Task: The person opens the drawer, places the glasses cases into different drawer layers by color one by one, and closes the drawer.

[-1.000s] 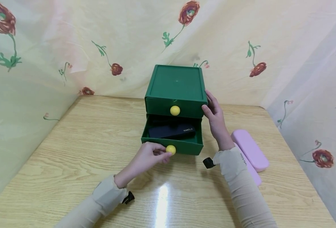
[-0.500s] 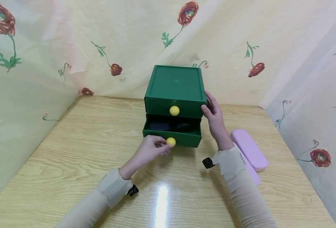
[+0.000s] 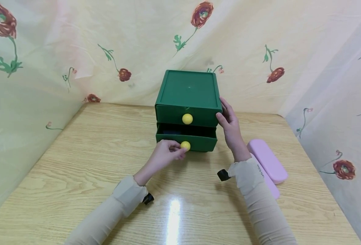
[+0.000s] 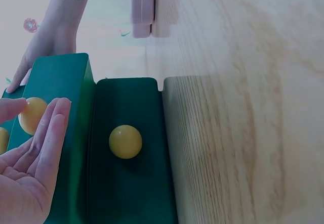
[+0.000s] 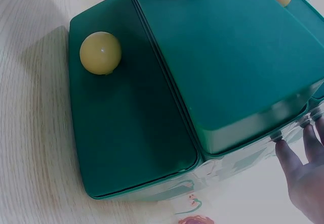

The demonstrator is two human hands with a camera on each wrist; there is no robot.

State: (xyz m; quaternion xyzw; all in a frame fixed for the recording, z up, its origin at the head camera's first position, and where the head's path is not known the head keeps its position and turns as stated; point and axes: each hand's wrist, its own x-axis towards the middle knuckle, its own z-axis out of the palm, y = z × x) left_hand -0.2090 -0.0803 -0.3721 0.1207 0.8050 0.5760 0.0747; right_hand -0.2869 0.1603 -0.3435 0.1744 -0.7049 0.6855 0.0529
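A green drawer cabinet (image 3: 189, 88) with yellow ball knobs stands at the back of the table. Its middle drawer (image 3: 201, 142) is partly pulled out, while the drawers above and below it look closed. My left hand (image 3: 165, 156) pinches the middle drawer's yellow knob (image 4: 33, 115) between thumb and fingers. Inside that drawer only a dim bit of a dark box shows; the rest is in shadow. My right hand (image 3: 231, 131) rests against the cabinet's right side, thumb at the front corner, fingers extended along the side. The bottom drawer (image 5: 126, 102) shows in both wrist views.
Two long lilac cases (image 3: 269, 160) lie side by side on the wooden table (image 3: 76, 163), right of the cabinet and partly behind the right sleeve. A flower-printed cloth (image 3: 143, 41) hangs behind and along the sides.
My left hand has pushed the middle drawer inward by its knob, so the opening is narrower and the dark box inside is mostly hidden. My right hand has stayed on the cabinet's side.
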